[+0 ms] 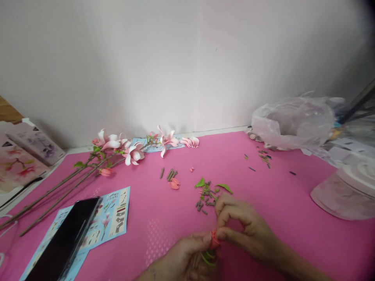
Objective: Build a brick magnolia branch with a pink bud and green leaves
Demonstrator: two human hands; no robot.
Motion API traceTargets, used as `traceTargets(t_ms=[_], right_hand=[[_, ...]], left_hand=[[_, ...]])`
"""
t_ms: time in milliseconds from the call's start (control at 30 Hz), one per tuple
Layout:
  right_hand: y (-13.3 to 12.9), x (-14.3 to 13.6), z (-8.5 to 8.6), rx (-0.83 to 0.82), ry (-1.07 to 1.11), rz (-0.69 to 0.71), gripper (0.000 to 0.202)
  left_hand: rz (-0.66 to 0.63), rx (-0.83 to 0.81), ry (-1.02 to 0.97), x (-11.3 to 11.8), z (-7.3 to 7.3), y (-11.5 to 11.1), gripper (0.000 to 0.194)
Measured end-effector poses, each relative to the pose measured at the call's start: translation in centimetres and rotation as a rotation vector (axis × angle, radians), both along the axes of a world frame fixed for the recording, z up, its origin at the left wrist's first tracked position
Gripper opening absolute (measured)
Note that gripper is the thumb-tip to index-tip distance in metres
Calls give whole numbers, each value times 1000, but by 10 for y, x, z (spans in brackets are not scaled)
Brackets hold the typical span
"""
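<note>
Near the front edge of the pink mat, my left hand (190, 255) is closed around a small coral-red flower bud piece (215, 240). Bright green strips (208, 257) show just below the bud, partly hidden by my fingers. From the right, my right hand (246, 226) pinches the bud's upper side between thumb and fingertips. Just beyond that hand lies a loose pile of small brown and green plastic pieces (206, 193), with a green leaf piece (225, 187) beside it. Farther left rest coral petals (174, 183) next to several brown stem pieces (172, 174).
Assembled pink magnolia stems (134, 154) lie at the back left. A black phone (66, 238) rests on a printed instruction sheet (121, 210). White-pink petals (190, 142) sit by the wall. At right are a plastic bag (293, 121) and a lidded tub (345, 191).
</note>
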State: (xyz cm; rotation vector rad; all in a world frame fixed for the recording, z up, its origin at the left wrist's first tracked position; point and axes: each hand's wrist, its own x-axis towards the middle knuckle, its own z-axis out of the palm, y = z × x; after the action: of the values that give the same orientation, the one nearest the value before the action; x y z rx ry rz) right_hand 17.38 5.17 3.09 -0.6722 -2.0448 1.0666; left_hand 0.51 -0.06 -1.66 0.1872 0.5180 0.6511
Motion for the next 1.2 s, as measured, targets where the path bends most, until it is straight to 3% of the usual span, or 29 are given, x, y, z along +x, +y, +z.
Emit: traceTargets(t_ms=[267, 467, 967, 1200], right_hand=[[0, 1, 0, 142, -37, -22, 19], [1, 2, 3, 74, 18, -3, 7], [3, 2, -6, 157, 0, 0, 10], [2, 1, -6, 38, 47, -17, 14]], left_hand=[[-12, -17, -67, -1, -2, 2, 31], [-75, 0, -86, -4, -3, 1, 24], [-108, 33, -84, -5, -7, 1, 18], [-149, 37, -155, -8, -15, 2, 20]])
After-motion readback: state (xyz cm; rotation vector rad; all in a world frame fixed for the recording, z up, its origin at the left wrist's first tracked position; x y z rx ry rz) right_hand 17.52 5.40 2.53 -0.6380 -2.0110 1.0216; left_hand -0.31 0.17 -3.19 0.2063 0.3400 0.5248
